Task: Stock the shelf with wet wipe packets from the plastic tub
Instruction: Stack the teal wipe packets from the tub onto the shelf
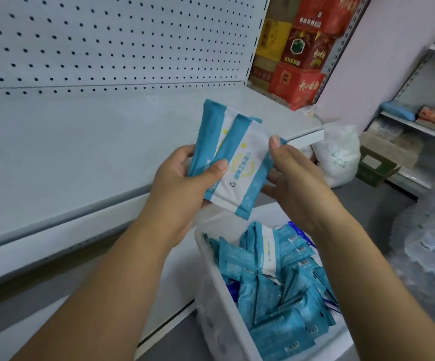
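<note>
Two blue-and-white wet wipe packets (237,162) overlap each other above the front of the white shelf (81,157). My left hand (182,183) grips them from the left, thumb across the front packet. My right hand (292,173) holds the right edge of the front packet, thumb on top and fingers behind. Below my hands stands the white plastic tub (211,303), filled with several more blue packets (276,282) lying in a jumble.
A white pegboard (107,40) backs the shelf. Red and yellow boxes (297,53) are stacked at the shelf's far right end. A white plastic bag (339,155) and a green cardboard box (378,168) sit on the floor at right, beside another shelf unit (419,121).
</note>
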Demonstrator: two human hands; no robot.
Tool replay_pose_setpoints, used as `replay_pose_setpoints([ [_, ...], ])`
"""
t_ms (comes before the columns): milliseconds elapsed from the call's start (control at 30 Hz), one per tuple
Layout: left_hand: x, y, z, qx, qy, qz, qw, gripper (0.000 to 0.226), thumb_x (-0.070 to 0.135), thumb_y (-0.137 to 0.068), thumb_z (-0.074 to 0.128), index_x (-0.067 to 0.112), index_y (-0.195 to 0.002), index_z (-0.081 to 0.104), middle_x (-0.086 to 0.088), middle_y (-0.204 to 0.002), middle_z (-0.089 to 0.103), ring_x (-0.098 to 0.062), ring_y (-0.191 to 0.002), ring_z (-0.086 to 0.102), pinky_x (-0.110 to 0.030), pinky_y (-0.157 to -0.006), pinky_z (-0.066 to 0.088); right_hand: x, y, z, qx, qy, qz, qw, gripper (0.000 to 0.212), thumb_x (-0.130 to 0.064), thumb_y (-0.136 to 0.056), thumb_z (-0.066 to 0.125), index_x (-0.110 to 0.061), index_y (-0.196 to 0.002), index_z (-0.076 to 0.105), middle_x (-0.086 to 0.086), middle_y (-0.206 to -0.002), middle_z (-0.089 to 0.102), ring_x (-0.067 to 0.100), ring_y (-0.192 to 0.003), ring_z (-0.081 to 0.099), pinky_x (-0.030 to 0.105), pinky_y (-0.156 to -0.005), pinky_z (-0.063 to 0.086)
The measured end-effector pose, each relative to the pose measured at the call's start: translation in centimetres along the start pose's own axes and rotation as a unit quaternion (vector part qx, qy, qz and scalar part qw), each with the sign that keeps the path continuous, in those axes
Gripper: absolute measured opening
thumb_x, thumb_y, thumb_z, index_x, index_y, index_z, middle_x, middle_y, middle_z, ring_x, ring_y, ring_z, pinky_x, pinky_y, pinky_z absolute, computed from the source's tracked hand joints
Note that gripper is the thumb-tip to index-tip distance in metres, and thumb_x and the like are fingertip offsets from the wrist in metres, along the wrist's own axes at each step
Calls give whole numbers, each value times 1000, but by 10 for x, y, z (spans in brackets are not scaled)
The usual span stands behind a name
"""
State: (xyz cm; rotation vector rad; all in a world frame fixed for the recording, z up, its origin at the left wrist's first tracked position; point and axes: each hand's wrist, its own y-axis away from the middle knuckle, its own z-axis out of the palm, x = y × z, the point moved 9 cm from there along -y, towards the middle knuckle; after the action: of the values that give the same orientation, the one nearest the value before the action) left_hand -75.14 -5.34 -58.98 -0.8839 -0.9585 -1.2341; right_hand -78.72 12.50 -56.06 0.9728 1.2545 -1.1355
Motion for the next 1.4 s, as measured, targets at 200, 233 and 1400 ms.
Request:
replay_pose_setpoints([
  [200,60,7,-36,74,38,68,994,36,2,-89,71,15,-117,53,-6,-100,77,-28,-92,76,-48,-76,62,-22,-2,68,-15,16,-73,997,23,-18,-95,65,-4,-113,68,13,-109,75,31,-103,72,47,-93,57],
  [233,72,9,-44,83,35,76,993,36,3,-90,71,15,-118,53,-6,-100,77,-27,-91,76,-47,-75,62,-28,-5,80,-18,23,-84,996,22,-19,-95,66,-6,-112,69,13,-108,75,33,-104,71,49,-95,57],
  [1400,205,137,-357,393,4,202,897,33,17,-86,75,21,-119,69,0,-110,77,-22,-100,75,-45,-91,56,-17,-7,463,-355,-23,-25,934,19,-19,-96,65,-10,-113,66,7,-99,78,19,-92,75,32,-80,62],
])
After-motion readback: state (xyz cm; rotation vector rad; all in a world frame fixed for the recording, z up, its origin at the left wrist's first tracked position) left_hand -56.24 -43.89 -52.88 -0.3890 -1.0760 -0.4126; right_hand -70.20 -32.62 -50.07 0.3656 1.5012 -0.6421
